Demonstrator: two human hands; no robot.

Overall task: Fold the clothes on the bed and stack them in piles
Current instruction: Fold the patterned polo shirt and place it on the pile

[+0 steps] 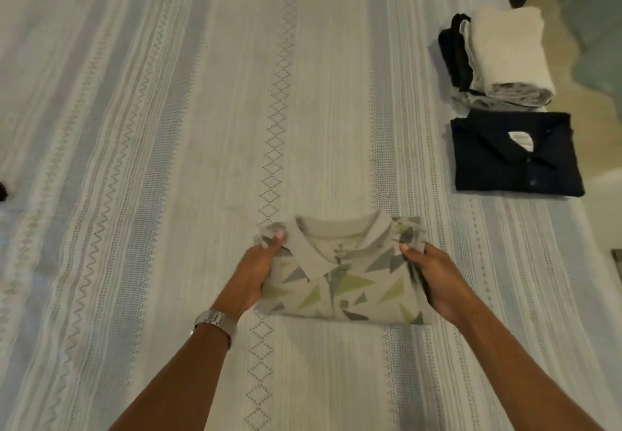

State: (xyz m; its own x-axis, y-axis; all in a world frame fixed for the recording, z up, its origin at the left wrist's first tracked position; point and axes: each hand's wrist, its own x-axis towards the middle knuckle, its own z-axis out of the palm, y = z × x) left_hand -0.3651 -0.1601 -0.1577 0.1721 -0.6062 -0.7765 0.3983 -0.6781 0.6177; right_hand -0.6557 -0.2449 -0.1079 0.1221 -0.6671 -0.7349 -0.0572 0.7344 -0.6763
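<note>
Left arm: reaches forward from the lower left, forearm bare, a metal watch (pixel 215 323) on the wrist.
Left hand (pixel 257 270): laid along the left edge of the polo (pixel 340 275), palm turned inward, thumb on top of the cloth near the collar.
Left grip: clasped on the polo's left edge, thumb above; the fingers go under the fold and I cannot see them.
Right arm: comes in from the lower right, angled toward the middle of the bed (pixel 151 161).
Right hand (pixel 437 282): mirrors the other, lying along the polo's right edge, thumb over the top near the shoulder.
Right grip: clasped on the right edge of the polo, cloth bunched a little under the thumb.
Polo: folded into a neat rectangle, collar away from the person, beige with grey and green triangles, buttons showing down the front; held between both hands in the middle of the bed. Whether it rests on the bedspread or is raised just off it, I cannot tell.
Dark shirt (pixel 515 154): folded, collar up, lying near the right edge of the bed, well apart from the polo.
Pile (pixel 501 60): beyond the dark shirt and just beside it, a stack of folded clothes with a cream piece on top and dark and grey ones beneath.
Bed: covered by a pale striped bedspread with zigzag and diamond bands.
</note>
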